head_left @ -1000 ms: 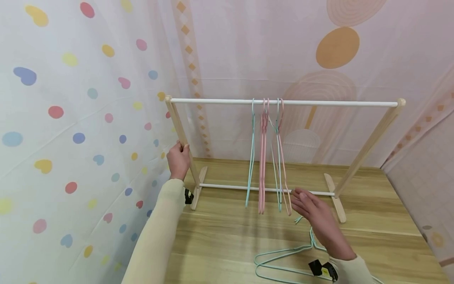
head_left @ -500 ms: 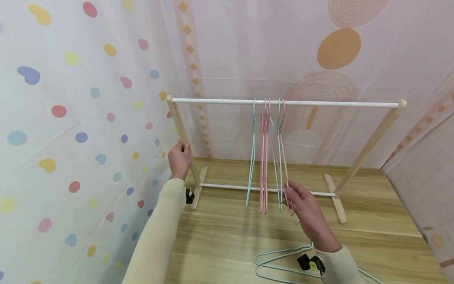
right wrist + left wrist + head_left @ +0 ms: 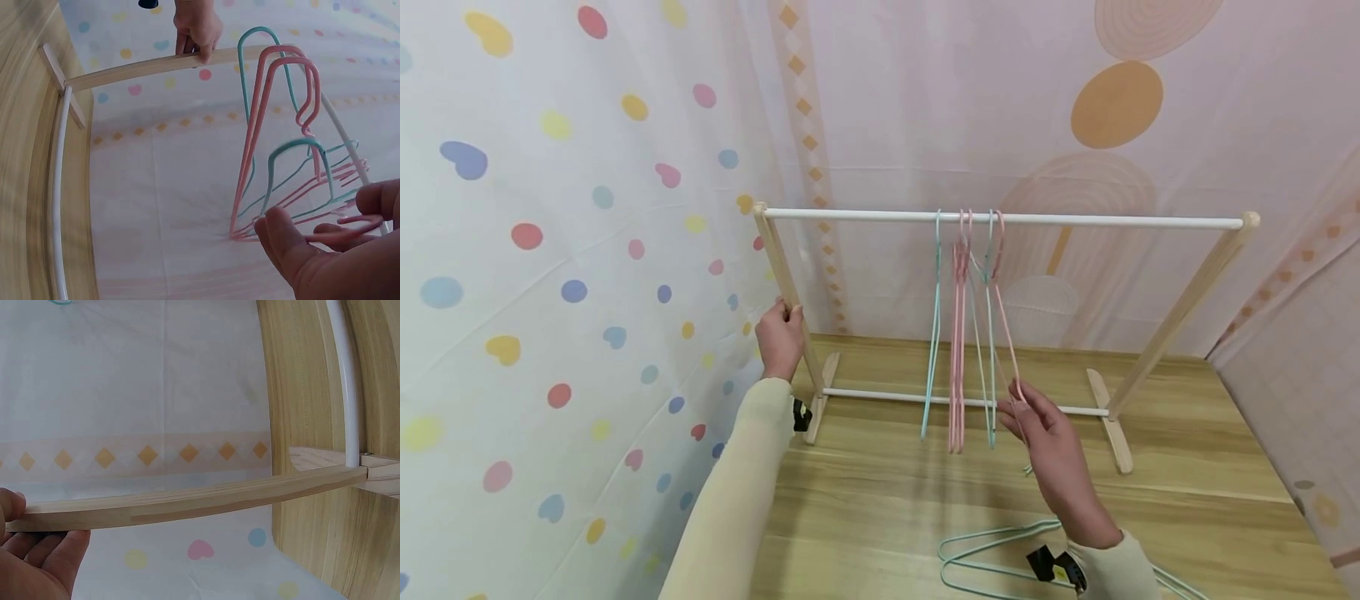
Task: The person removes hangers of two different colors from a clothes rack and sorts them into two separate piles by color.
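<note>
In the head view, a white-barred rack [image 3: 1120,222] with wooden ends carries several pink and teal clothes hangers. My left hand [image 3: 780,340] grips the rack's left wooden post [image 3: 781,265]; the left wrist view shows thumb and fingers around that post [image 3: 187,500]. My right hand [image 3: 1063,467] holds the lower end of the rightmost pink hanger [image 3: 1010,337] between thumb and fingers. That hanger's hook stays over the top bar, and its lower end slants right. Just left hang a teal hanger [image 3: 990,358], pink hangers [image 3: 957,358] and another teal hanger [image 3: 932,358].
Green hangers [image 3: 992,533] lie on the wood-grain table [image 3: 850,500], partly hidden by my right forearm. A dotted curtain [image 3: 572,375] stands close on the left, and a patterned pink curtain [image 3: 910,108] hangs behind the rack. The rack's right foot [image 3: 1108,421] rests on the table.
My right hand has moved left from beside the rightmost pink hanger and taken hold of it. The hanger's lower end has swung slightly right. My left hand stays on the post.
</note>
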### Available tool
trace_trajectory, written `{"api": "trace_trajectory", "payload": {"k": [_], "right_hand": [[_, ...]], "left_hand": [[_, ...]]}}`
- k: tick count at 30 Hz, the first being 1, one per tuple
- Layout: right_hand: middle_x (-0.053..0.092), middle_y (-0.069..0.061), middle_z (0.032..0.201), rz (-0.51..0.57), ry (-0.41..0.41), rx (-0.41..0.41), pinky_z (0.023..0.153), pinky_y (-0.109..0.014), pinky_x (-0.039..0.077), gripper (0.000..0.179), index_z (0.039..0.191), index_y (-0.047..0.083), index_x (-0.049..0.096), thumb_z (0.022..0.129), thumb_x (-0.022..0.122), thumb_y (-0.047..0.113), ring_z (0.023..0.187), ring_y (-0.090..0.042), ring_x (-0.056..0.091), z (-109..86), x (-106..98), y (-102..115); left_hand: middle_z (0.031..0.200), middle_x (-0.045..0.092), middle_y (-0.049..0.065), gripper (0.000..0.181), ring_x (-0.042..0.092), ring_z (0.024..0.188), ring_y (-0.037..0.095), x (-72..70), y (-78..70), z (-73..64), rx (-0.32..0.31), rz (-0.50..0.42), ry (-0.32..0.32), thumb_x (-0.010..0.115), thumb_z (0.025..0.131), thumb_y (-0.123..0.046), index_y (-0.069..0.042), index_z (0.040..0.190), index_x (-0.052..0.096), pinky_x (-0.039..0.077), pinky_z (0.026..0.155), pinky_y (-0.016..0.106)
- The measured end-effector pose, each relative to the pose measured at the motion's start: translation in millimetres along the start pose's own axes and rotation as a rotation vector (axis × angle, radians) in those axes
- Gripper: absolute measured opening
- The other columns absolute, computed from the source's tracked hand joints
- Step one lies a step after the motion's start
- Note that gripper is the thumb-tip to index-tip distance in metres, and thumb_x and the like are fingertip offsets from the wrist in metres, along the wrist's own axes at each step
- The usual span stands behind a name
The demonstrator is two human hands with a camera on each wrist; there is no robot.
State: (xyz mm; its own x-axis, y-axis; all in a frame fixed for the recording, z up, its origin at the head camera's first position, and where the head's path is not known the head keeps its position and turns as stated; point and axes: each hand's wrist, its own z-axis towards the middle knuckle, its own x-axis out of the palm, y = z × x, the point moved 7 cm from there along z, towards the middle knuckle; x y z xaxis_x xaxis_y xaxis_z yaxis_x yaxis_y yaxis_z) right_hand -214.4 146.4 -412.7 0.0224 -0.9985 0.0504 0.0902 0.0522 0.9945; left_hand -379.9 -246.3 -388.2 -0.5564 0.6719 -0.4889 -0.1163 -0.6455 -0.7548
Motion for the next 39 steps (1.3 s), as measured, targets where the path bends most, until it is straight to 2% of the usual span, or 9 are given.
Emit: {"api": "trace_trajectory", "payload": {"k": [7, 12, 16, 21, 26, 30, 34, 39], "right_hand": [[0.042, -0.019, 0.144, 0.012, -0.062, -0.101, 0.096, -0.029, 0.042, 0.048, 0.147, -0.005, 0.033, 0.107, 0.038, 0.021, 0.128, -0.03, 0.046, -5.0, -3.4, 4.7], [0.044, -0.022, 0.142, 0.023, -0.097, -0.165, 0.095, -0.029, 0.043, 0.049, 0.145, -0.007, 0.034, 0.107, 0.038, 0.023, 0.125, -0.027, 0.05, -9.1, -6.3, 9.0], [0.044, -0.024, 0.141, 0.059, -0.115, -0.174, 0.094, -0.03, 0.044, 0.049, 0.145, -0.007, 0.034, 0.106, 0.04, 0.023, 0.121, -0.023, 0.055, -10.8, -9.8, 12.3], [0.044, -0.025, 0.142, 0.077, -0.127, -0.182, 0.093, -0.031, 0.045, 0.05, 0.145, -0.008, 0.035, 0.106, 0.042, 0.023, 0.119, -0.027, 0.056, -12.4, -15.8, 15.8], [0.049, -0.022, 0.138, 0.099, -0.166, -0.239, 0.092, -0.032, 0.046, 0.046, 0.142, -0.009, 0.038, 0.106, 0.042, 0.017, 0.115, -0.026, 0.059, -17.9, -22.5, 20.9], [0.053, -0.021, 0.134, 0.16, -0.195, -0.278, 0.09, -0.034, 0.046, 0.043, 0.141, -0.012, 0.039, 0.105, 0.043, 0.013, 0.111, -0.025, 0.062, -24.5, -27.2, 23.8], [0.055, -0.025, 0.131, 0.216, -0.206, -0.309, 0.09, -0.035, 0.047, 0.043, 0.139, -0.015, 0.039, 0.104, 0.043, 0.011, 0.11, -0.027, 0.063, -29.7, -31.6, 24.5], [0.058, -0.021, 0.129, 0.268, -0.193, -0.342, 0.091, -0.036, 0.046, 0.041, 0.139, -0.014, 0.039, 0.104, 0.041, 0.008, 0.11, -0.027, 0.063, -36.7, -37.8, 23.2]], "left_hand": [[0.098, 0.065, 0.026, 0.031, 0.052, 0.059, 0.028, -0.7, 1.4, 2.1, -0.002, -0.001, -0.006, 0.055, 0.101, -0.018, 0.0, 0.077, 0.06, 0.04, 0.054, 0.037], [0.092, 0.064, 0.025, 0.034, 0.051, 0.058, 0.028, -0.4, 1.9, 2.2, -0.005, -0.008, -0.004, 0.054, 0.101, -0.018, -0.003, 0.071, 0.054, 0.039, 0.053, 0.037], [0.092, 0.064, 0.025, 0.035, 0.05, 0.057, 0.027, -0.1, 1.8, 2.4, 0.0, -0.015, -0.006, 0.055, 0.101, -0.017, -0.004, 0.069, 0.052, 0.039, 0.053, 0.037], [0.087, 0.063, 0.024, 0.035, 0.049, 0.056, 0.026, 1.2, 0.2, 2.4, 0.007, -0.01, -0.002, 0.055, 0.101, -0.018, -0.004, 0.069, 0.051, 0.039, 0.053, 0.036], [0.088, 0.064, 0.023, 0.032, 0.053, 0.058, 0.029, 2.1, -0.9, 2.7, 0.006, -0.007, -0.003, 0.055, 0.101, -0.017, -0.002, 0.073, 0.056, 0.041, 0.054, 0.038], [0.087, 0.065, 0.023, 0.029, 0.056, 0.061, 0.029, 1.5, -1.5, 2.7, 0.001, -0.002, -0.003, 0.055, 0.101, -0.017, 0.0, 0.079, 0.061, 0.042, 0.054, 0.038], [0.089, 0.065, 0.023, 0.03, 0.055, 0.06, 0.029, 0.4, -0.3, 2.3, -0.009, 0.004, 0.001, 0.054, 0.102, -0.018, 0.002, 0.081, 0.062, 0.042, 0.054, 0.037], [0.084, 0.065, 0.021, 0.029, 0.056, 0.062, 0.029, -1.3, 2.6, 2.5, -0.013, -0.005, -0.002, 0.054, 0.102, -0.019, 0.004, 0.088, 0.065, 0.045, 0.056, 0.038]]}}
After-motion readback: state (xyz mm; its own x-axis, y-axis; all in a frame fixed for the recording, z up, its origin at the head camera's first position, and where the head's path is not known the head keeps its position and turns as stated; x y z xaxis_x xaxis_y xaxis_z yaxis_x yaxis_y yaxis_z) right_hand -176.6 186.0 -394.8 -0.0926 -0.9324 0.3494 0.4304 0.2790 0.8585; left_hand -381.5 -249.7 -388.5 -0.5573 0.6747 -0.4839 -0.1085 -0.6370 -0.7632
